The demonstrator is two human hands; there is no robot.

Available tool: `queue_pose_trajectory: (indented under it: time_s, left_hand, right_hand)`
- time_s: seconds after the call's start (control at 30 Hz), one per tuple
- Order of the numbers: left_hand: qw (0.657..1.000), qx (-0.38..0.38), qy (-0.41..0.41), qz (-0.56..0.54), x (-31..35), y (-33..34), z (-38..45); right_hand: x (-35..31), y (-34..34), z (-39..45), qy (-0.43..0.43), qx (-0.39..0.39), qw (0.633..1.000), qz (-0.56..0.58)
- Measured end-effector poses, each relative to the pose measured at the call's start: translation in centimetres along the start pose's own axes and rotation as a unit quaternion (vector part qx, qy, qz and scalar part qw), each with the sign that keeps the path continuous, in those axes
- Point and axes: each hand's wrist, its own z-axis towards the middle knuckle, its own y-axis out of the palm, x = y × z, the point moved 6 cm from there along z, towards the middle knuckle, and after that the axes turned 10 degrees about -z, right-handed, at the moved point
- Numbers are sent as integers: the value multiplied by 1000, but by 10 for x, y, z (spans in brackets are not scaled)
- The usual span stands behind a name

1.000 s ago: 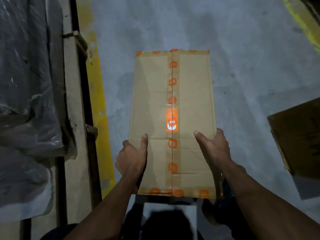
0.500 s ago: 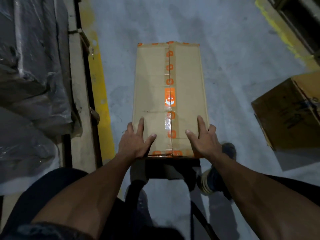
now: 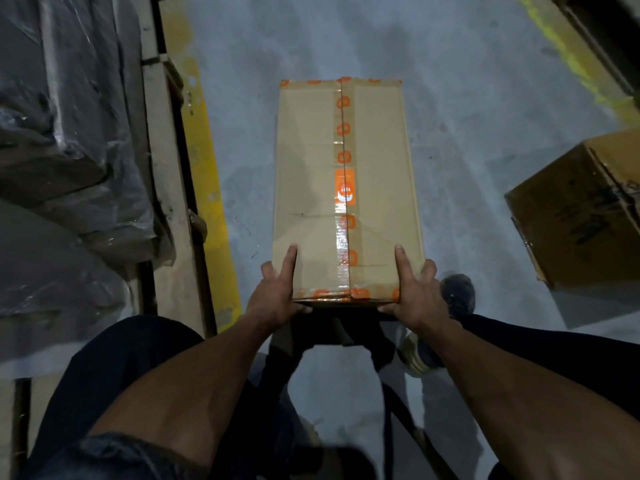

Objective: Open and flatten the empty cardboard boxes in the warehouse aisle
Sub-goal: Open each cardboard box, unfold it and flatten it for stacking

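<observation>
Both hands grip the near end of a long, still-sealed box (image 3: 311, 188) on the grey floor (image 3: 467, 98): left hand (image 3: 273, 299) and right hand (image 3: 417, 296) each lay fingers on top, thumbs tucked under the edge. Orange-printed tape (image 3: 343, 157) runs down its middle seam.

I see one long tan cardboard box (image 3: 346, 188) standing closed on the grey floor; orange-printed tape (image 3: 343, 174) runs along its top seam; second brown box (image 3: 585, 209) lies right, tilted.

Taped box (image 3: 346, 188) on floor (image 3: 467, 98); pallet (image 3: 162, 168) left, 2nd box (image 3: 581, 216) right, well apart.
</observation>
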Motion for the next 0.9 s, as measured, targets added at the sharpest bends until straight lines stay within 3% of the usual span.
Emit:
queue_pose_trajectory:
  time_s: [0.27,0.47,0.67,0.9]
  left_hand:
    - [999,41,12,-4,21,-40,-12]
    - [988,121,94,17,59,-119,-32]
    - [965,215,149,10,111,-191,-81]
    - [942,288,171,7,156,-243,-114]
  right_hand:
    - [-13,-42,-13,33,19,998,49]
    - [-20,-112,-44,29,130,986,100]
    - [-29,-180,-93,29,254,952,171]
    - [-33,-238,-133,29,315,932,175]
